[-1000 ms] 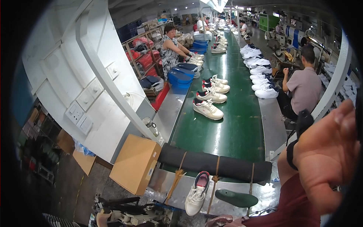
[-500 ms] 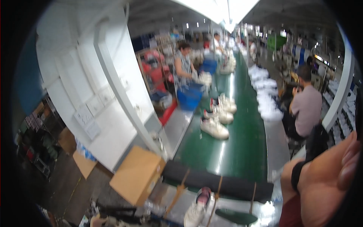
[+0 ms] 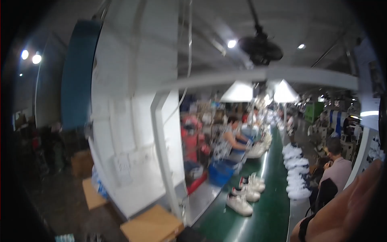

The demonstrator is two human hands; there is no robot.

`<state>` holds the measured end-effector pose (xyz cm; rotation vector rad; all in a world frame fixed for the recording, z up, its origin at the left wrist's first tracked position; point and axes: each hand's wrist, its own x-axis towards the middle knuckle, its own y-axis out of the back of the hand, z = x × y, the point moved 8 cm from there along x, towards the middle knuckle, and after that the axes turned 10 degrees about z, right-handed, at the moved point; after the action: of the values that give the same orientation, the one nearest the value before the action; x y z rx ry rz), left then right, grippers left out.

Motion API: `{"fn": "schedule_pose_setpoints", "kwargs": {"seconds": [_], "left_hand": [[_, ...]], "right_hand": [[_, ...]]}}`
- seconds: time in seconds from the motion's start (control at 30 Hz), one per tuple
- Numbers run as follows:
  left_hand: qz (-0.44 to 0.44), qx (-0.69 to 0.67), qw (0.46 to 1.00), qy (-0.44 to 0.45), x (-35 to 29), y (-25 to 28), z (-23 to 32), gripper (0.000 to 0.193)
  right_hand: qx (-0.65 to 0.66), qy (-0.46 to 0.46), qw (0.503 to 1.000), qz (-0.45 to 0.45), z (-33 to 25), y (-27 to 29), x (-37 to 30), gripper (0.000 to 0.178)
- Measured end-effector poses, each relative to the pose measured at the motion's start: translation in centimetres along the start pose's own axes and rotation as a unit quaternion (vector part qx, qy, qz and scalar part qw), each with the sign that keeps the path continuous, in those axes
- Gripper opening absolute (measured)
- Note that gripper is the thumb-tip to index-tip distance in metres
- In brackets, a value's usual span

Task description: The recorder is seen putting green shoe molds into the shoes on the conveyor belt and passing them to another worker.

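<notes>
My right hand (image 3: pixel 344 203) is raised close at the right edge, a black band (image 3: pixel 303 229) round its wrist. Its fingers are blurred and run into the dark rim, so I cannot make out whether they hold anything. My left hand is out of view. Ahead runs a long green conveyor belt (image 3: pixel 264 215). On its near part stands a row of off-white sneakers (image 3: pixel 240 205), apart from my hand. White shoes (image 3: pixel 299 177) are lined up along the belt's right side.
A cardboard box (image 3: pixel 152 224) sits at the belt's near left, beside a white frame post (image 3: pixel 164 149). A blue bin (image 3: pixel 221 173) stands by a person (image 3: pixel 230 139) working on the left. Another person (image 3: pixel 336 169) sits at the right. A fan (image 3: pixel 261 48) hangs overhead.
My view has tilted up, bringing in the fan and the frame's top bar. The near sneaker and dark roller have left the picture. My right hand remains at the right edge.
</notes>
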<state>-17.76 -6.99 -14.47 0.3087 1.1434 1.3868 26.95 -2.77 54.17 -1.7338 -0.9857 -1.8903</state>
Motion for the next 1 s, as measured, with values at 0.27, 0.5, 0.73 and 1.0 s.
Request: {"fn": "schedule_pose_setpoints", "kwargs": {"seconds": [0.27, 0.5, 0.73, 1.0], "left_hand": [[-0.026, 0.003, 0.991, 0.13, -6.7, 1.3, -7.5, 0.052], [0.042, -0.074, 0.988, 0.133, -10.2, 0.8, -16.5, 0.048], [0.274, 0.051, 0.957, -0.081, -10.1, 22.9, -23.6, 0.077], [0.083, 0.23, 0.939, 0.24, -8.4, 34.0, -45.2, 0.111]], "right_hand": [[0.167, 0.019, 0.977, -0.131, -0.6, -9.6, 0.9, 0.042], [0.358, 0.067, 0.896, -0.254, -12.9, -24.6, 1.2, 0.041], [0.393, -0.026, 0.899, -0.19, -23.6, -28.7, -0.1, 0.045], [0.355, -0.264, 0.892, -0.095, -29.2, -35.6, -16.5, 0.031]]}}
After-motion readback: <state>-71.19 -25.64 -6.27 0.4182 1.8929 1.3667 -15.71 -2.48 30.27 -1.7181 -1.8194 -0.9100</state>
